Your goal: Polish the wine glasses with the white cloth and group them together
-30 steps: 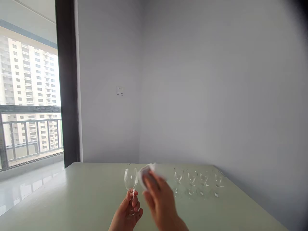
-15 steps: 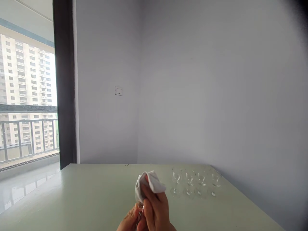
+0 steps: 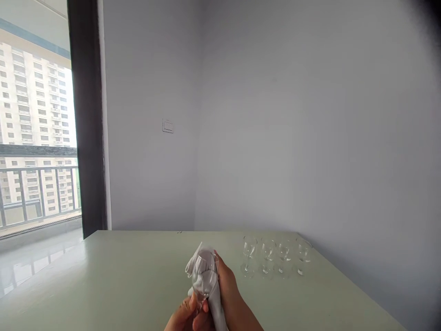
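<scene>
A clear stemmed wine glass (image 3: 206,278) is held up over the near edge of the table, its bowl upward. My left hand (image 3: 186,315) is closed around the stem just under the bowl. Behind and to the right of the bowl, my right hand (image 3: 227,280) grips a white cloth (image 3: 216,305), its fingers mostly hidden by the cloth and glass. The cloth shows through the bowl and hangs down below it on the right.
On the right of the pale green table (image 3: 138,276) stand several clear stemmed glasses (image 3: 268,253) in a row. A grey wall (image 3: 275,138) with a light switch (image 3: 167,126) rises behind. A window with a railing (image 3: 41,188) lies to the left.
My right hand and the cloth have moved from over the top of the glass to its right and far side. The bowl, covered before, now shows. The camera view has shifted slightly.
</scene>
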The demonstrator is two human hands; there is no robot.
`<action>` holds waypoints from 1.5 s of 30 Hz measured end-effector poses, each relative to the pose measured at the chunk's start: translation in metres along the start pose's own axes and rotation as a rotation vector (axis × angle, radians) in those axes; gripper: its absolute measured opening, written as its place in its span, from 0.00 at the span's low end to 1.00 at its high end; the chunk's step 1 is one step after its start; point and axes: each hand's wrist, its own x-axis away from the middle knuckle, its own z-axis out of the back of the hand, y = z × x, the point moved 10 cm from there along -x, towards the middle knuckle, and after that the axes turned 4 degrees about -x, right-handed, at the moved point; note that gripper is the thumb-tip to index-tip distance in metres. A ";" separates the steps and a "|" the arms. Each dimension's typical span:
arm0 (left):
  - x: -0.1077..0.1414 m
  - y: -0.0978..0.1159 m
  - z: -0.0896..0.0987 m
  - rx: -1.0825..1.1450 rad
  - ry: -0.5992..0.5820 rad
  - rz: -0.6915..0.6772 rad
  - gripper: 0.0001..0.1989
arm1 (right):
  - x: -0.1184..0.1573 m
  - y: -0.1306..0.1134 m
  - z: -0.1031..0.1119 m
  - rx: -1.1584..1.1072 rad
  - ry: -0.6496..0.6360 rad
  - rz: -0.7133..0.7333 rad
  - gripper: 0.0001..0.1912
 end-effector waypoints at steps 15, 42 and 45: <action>0.030 0.069 0.049 -0.444 0.745 -0.324 0.19 | 0.035 0.008 -0.035 0.840 0.119 0.793 0.22; 0.030 0.096 0.096 -0.230 0.751 -0.273 0.09 | 0.010 -0.024 -0.020 0.870 -0.069 0.567 0.08; 0.024 0.103 0.081 -0.146 0.609 -0.280 0.11 | -0.004 -0.029 0.007 0.573 0.017 0.345 0.10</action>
